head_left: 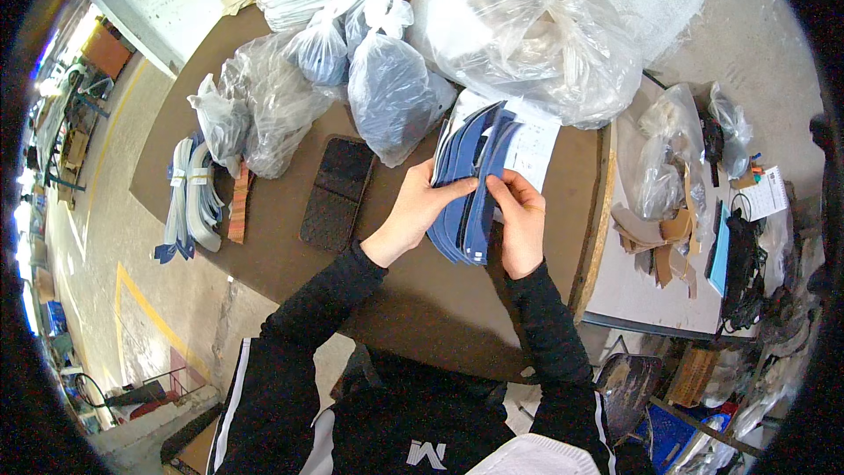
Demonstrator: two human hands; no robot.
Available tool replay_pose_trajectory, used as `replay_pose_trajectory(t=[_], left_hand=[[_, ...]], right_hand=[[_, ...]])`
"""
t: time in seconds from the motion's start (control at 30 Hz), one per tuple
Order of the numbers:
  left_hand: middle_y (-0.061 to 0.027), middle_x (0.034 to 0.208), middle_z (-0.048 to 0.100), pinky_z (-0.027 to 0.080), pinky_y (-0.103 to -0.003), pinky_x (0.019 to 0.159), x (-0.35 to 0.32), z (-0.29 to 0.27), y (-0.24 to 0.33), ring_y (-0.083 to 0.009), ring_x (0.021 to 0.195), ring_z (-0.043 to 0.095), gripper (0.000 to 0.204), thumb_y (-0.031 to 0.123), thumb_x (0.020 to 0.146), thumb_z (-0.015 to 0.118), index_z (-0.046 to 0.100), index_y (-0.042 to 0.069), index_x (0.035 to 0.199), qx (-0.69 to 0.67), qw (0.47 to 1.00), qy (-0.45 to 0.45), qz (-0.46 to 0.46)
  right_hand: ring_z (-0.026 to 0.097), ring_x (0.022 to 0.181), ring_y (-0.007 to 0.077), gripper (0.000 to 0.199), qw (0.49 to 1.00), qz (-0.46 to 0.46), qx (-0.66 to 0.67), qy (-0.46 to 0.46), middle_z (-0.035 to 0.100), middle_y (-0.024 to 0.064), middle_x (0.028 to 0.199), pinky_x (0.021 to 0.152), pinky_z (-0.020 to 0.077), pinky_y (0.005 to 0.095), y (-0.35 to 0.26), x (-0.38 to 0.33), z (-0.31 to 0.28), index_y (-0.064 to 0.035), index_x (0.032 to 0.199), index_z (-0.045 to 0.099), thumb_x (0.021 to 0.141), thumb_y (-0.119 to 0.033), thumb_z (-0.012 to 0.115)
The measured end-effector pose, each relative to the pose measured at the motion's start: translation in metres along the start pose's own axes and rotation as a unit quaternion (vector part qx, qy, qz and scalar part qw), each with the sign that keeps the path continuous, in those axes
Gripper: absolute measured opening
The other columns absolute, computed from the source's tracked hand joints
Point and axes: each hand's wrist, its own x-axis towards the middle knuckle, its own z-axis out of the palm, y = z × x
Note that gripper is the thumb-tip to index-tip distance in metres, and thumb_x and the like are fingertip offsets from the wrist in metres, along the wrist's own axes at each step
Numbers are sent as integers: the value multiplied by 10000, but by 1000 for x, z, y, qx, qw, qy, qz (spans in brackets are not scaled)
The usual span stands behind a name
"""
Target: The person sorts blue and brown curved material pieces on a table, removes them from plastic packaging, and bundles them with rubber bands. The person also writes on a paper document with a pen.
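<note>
A stack of curved navy-blue strips (457, 211) is held upright over the brown table, its pieces fanned apart in the upper part. My left hand (411, 215) is wrapped round the stack's left side, thumb lying across the front. On the right side, my right hand (522, 222) is closed on the strips, its thumb near the left thumb. The fingers behind the stack are mostly hidden. White printed paper (533, 151) lies behind the strips. A black phone-like case (337, 193) rests on the table left of my left hand.
Knotted plastic bags (396, 92) and a large clear bag (527, 31) line the back of the brown table (422, 308). At left lie banded pale and blue strips (195, 198) beside a patterned strip (238, 202). A lighter table (607, 290) at right holds brown scraps (659, 233) and cables.
</note>
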Motion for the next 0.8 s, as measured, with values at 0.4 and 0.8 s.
replay_pose_trajectory(t=[0.4, 0.8], left_hand=[[-171, 1112, 658, 526, -363, 847, -6, -6, 39, -231, 914, 655, 345, 189, 913, 541, 553, -19, 1188, -227, 970, -29, -76], [-174, 1242, 578, 462, -407, 942, 0, -9, 33, -265, 1067, 577, 446, 242, 899, 516, 486, 13, 1281, -139, 988, 7, -64]], right_hand=[[626, 803, 304, 218, 652, -217, -703, 182, 618, 104, 863, 698, 514, 392, -6, -5, -81, -71, 1039, 678, 827, -106, 647], [617, 753, 298, 210, 794, -175, -560, 161, 645, 138, 757, 736, 481, 418, 14, 44, -118, -17, 968, 705, 794, -124, 656]])
